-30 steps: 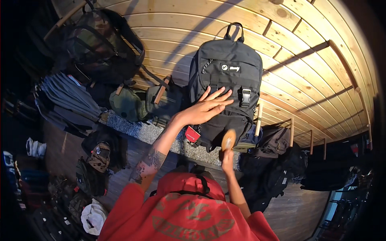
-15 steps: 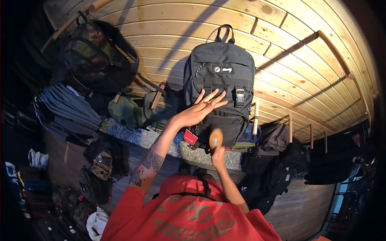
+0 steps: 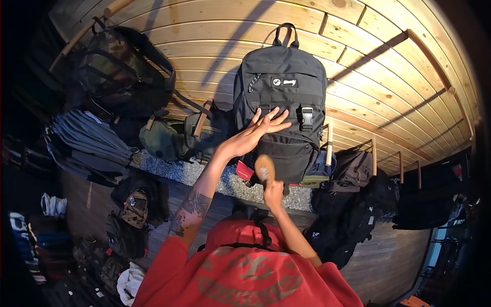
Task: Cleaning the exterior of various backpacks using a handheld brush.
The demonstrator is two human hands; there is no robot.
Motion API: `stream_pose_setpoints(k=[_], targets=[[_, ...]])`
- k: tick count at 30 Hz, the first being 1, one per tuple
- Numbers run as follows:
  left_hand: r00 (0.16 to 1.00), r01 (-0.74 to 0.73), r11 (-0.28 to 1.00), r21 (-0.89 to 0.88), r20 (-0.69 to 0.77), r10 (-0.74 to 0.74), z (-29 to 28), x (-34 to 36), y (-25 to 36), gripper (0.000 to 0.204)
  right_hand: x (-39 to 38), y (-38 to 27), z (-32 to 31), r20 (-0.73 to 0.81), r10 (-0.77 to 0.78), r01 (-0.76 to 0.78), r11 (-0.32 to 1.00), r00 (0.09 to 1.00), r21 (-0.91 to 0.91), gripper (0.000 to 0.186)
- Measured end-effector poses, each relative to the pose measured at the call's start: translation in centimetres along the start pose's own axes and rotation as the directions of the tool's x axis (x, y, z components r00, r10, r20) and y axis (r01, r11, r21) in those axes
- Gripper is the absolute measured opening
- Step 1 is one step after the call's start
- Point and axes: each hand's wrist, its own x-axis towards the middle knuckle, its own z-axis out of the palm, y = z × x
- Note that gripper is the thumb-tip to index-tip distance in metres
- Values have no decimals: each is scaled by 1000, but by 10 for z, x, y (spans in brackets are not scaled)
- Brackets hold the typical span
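Pressing flat on the black backpack [image 3: 284, 110], left hand [image 3: 255, 134] has fingers spread, grip wide, holding nothing. Backpack hangs upright on the plank wall [image 3: 204, 30] above a speckled ledge [image 3: 204, 176]. Right hand [image 3: 273, 193] grips a brush [image 3: 265, 168], just beside the backpack's lower front.

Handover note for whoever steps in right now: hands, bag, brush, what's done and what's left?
Left hand: open, fingers spread, flat on the front of the black backpack, bracing it.
Right hand: closed on the handle of a wooden brush, head up, at the bag's lower front pocket.
Backpack stands upright on the speckled ledge against the wooden wall; olive bag to its left.
Done: bag steadied, brush in hand.
Left: cannot tell how much of the front is already brushed; probably work the front panel.
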Motion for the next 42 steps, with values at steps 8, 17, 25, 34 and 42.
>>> stream_pose_setpoints(k=[8,17,25,34,42], targets=[[999,-8,997,74,-37,11,7,-2,-7,77,-31,35,-33,204,-41,45,999,978,-16,48],[999,53,971,-232,26,-48,-1,-1,9,93,-29,42,16,238,203,-197,979,950,-48,57],[999,49,957,-285,12,-48,-1,-3,-2,104,-23,-13,-31,262,-53,39,998,964,57,53],[995,84,922,-378,80,-58,-3,6,-4,110,-80,56,-3,257,343,-267,920,903,-288,65],[990,102,905,-414,132,-52,-11,6,-12,117,-6,-66,-23,238,185,-137,969,954,-204,57]])
